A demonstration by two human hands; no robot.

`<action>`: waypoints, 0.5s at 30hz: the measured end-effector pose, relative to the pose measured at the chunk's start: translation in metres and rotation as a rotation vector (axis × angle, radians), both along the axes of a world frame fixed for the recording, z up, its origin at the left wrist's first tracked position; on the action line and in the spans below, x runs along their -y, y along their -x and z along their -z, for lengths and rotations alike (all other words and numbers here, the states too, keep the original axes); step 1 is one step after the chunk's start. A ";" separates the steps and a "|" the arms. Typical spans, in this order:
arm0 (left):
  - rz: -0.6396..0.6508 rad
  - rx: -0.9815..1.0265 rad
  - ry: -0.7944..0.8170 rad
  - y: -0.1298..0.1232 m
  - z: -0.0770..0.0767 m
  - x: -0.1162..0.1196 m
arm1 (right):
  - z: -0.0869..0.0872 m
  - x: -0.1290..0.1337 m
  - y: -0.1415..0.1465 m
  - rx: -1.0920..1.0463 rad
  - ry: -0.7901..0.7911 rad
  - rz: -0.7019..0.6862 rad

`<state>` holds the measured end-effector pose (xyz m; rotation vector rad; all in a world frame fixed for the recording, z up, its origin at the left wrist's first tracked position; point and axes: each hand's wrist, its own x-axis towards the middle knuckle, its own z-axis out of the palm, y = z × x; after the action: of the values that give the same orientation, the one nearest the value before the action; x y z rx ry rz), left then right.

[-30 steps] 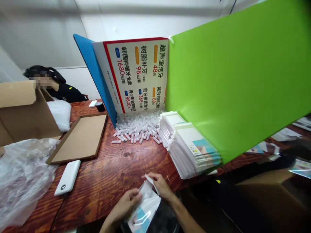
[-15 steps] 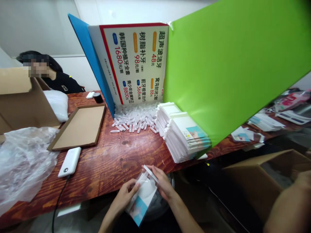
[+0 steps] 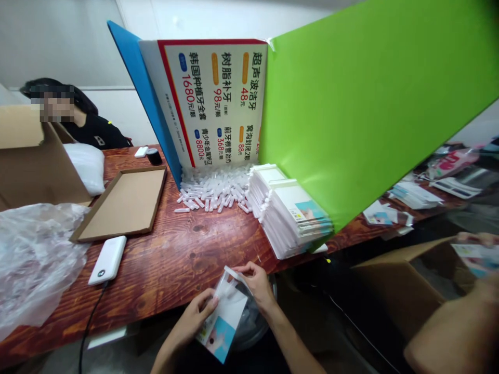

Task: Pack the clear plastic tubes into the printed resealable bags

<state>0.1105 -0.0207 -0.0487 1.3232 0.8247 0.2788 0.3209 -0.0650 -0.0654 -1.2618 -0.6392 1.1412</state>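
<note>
A clear plastic pouch (image 3: 226,322) with a white-and-blue printed card hangs between my hands at the table's front edge. My left hand (image 3: 200,309) pinches its left side, thumb on the front. At the top, the fingers of my right hand (image 3: 255,283) are closed on the pouch's white strip. Beneath it, partly hidden, is a clear container (image 3: 257,332) with pale pieces inside. Further back on the table lies a heap of small white plastic pieces (image 3: 218,189), beside a tall stack of similar card pouches (image 3: 290,218).
A folded board (image 3: 351,93) stands behind the heap. To the left are a shallow cardboard tray (image 3: 125,202), a white power bank with cable (image 3: 108,259) and crumpled plastic (image 3: 35,265). At right, another person's arm (image 3: 456,322) reaches by a cardboard box (image 3: 405,291). Someone sits far left.
My right hand has shifted slightly up and left along the pouch's top, and the pouch looks more spread at its mouth. At right, the other person's hand now shows a card pouch.
</note>
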 end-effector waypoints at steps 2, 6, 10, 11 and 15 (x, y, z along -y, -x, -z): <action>0.035 0.037 -0.002 0.000 -0.002 -0.002 | -0.003 -0.001 0.003 0.012 -0.012 -0.070; 0.071 0.090 0.015 0.007 -0.001 0.001 | -0.010 0.014 0.000 0.080 -0.057 -0.302; -0.070 0.061 0.162 0.029 0.007 0.008 | -0.001 0.040 -0.009 0.539 0.085 -0.261; -0.137 0.041 0.210 0.035 0.009 0.009 | 0.003 0.047 -0.010 0.711 0.155 -0.355; -0.369 0.014 0.308 0.047 0.016 0.007 | 0.016 0.067 -0.010 1.052 0.350 -0.810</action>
<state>0.0639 -0.0279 -0.0650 0.8775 1.0540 0.4313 0.3307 -0.1318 -0.0816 -1.9880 -1.9230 1.1812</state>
